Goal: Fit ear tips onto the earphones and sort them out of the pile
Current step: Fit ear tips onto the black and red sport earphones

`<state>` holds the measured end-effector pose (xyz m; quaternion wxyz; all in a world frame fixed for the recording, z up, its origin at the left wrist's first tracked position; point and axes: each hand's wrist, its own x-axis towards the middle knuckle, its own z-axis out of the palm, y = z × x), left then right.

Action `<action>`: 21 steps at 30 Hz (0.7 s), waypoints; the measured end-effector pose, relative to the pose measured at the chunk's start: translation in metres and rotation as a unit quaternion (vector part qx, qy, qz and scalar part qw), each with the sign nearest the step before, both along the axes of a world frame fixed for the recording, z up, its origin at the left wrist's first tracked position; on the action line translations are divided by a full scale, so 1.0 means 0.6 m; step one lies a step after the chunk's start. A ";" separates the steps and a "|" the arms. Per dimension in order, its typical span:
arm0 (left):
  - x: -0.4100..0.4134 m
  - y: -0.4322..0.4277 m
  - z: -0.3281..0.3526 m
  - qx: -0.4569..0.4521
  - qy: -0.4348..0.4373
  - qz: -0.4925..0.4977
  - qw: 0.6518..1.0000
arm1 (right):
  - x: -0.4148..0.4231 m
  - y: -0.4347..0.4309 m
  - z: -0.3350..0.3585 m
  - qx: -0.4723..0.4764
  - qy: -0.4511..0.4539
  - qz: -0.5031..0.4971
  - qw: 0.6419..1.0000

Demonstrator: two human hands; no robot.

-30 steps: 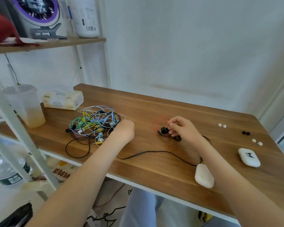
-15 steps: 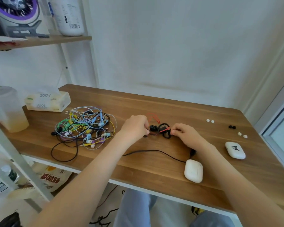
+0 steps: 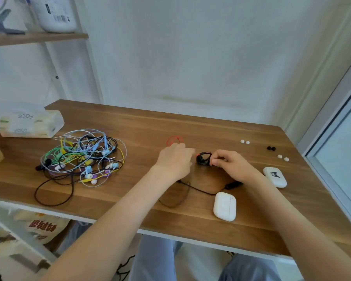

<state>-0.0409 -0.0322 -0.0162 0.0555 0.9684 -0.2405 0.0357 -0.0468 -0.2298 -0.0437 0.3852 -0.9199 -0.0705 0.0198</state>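
- Two hands at centre of table (image 3: pixel 142 128), head view: right hand (image 3: pixel 229 165) pinches the black-and-red earphone (image 3: pixel 204 158) with curled fingertips
- Left hand (image 3: pixel 174 161) just beside it, fingers curled away from camera; can't tell if it grips anything
- Tangled earphone pile (image 3: pixel 83 157) well apart, table's left side
- Loose ear tips (image 3: pixel 279 156) far right, near white case (image 3: pixel 275 177)

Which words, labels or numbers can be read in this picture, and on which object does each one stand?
"Face": on the tissue pack, on its top and on its front side.
On the white bottle on the shelf: a barcode and small print, too small to read.
On the bag under the table: red characters, too blurred to read.
On the earbud case: a black emblem, no letters legible.
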 end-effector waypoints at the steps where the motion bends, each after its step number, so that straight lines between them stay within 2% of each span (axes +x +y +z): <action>1: 0.005 -0.002 -0.006 -0.036 -0.015 -0.021 0.999 | 0.000 -0.002 0.000 0.013 -0.001 0.005 1.000; 3: 0.017 -0.008 -0.016 -0.068 -0.010 -0.047 0.997 | 0.000 -0.002 -0.001 0.036 -0.003 0.021 0.999; 5: 0.030 -0.012 -0.024 -0.063 0.010 -0.039 0.997 | 0.003 0.000 -0.001 0.051 -0.012 0.035 0.998; 9: 0.058 -0.014 -0.034 -0.016 0.027 0.024 0.999 | 0.006 0.008 0.001 0.090 -0.022 0.056 0.994; 12: 0.070 -0.009 -0.041 -0.037 -0.009 0.075 0.996 | 0.009 0.005 -0.007 0.185 -0.026 0.038 0.982; 15: 0.069 -0.009 -0.046 -0.188 -0.055 0.033 0.980 | 0.014 0.005 -0.019 0.331 -0.024 -0.005 0.943; 16: 0.066 -0.014 -0.043 -0.258 -0.034 0.013 0.965 | 0.018 0.005 -0.022 0.362 -0.024 -0.016 0.932; 18: 0.057 -0.027 -0.036 -0.381 0.078 -0.016 0.921 | 0.021 0.009 -0.025 0.372 -0.027 -0.020 0.928; 19: 0.052 -0.036 -0.035 -0.413 0.137 -0.027 0.900 | 0.022 0.011 -0.027 0.371 -0.027 -0.013 0.928; 21: 0.052 -0.049 -0.043 -0.422 0.189 -0.037 0.886 | 0.022 0.013 -0.028 0.377 -0.021 0.002 0.926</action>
